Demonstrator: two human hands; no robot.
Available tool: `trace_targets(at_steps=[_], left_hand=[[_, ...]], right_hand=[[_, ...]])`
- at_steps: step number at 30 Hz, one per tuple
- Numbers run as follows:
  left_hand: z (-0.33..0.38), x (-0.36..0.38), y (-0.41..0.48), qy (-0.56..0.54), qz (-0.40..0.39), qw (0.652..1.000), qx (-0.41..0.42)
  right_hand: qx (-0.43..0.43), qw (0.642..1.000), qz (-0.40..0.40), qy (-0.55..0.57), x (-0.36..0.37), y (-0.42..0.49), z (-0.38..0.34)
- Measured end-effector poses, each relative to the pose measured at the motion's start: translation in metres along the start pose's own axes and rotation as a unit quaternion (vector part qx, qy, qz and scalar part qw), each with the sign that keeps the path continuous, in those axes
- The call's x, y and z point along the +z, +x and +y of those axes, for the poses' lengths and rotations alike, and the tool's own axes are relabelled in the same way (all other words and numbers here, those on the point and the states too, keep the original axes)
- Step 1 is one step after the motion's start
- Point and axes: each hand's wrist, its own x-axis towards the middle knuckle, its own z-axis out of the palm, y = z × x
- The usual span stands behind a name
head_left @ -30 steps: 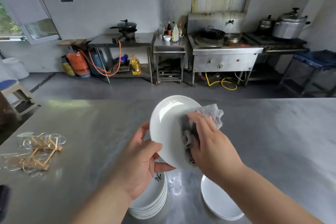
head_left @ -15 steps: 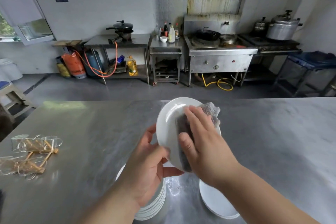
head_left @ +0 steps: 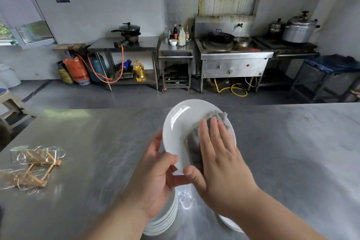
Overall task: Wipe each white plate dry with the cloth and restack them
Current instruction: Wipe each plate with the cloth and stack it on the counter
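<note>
A white plate (head_left: 181, 122) is held tilted above the steel table, its face toward me. My left hand (head_left: 155, 177) grips its lower left rim, thumb on the front. My right hand (head_left: 220, 158) lies flat on the plate's face with straight fingers and presses a grey cloth (head_left: 192, 146) against it. Below my left hand stands a stack of white plates (head_left: 165, 218). A second white plate (head_left: 229, 222) lies on the table to the right, mostly hidden by my right forearm.
The steel table (head_left: 292, 152) stretches wide to both sides. Several clear glass cups with wooden sticks (head_left: 35, 163) lie at its left. A small wet patch (head_left: 186, 198) glints between the two plate piles. Stoves, pots and gas cylinders line the far wall.
My right hand has slid the cloth across the plate's face and flattened out, fingers now straight. The plate has turned more face-on toward me. My left hand keeps its grip.
</note>
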Motion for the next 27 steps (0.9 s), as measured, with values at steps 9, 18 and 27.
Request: trace_targets(at_steps=[9, 18, 27], left_hand=[[0.001, -0.004, -0.004, 0.052, -0.013, 0.998, -0.016], [0.002, -0.006, 0.001, 0.055, -0.03, 0.998, -0.022], [-0.005, -0.013, 0.007, 0.005, -0.028, 1.0, -0.005]], right_hand=[[-0.224, 0.974, 0.005, 0.018, 0.004, 0.013, 0.015], [-0.241, 0.969, 0.013, 0.048, 0.011, 0.009, 0.004], [-0.078, 0.994, -0.038, -0.064, -0.01, 0.018, 0.046]])
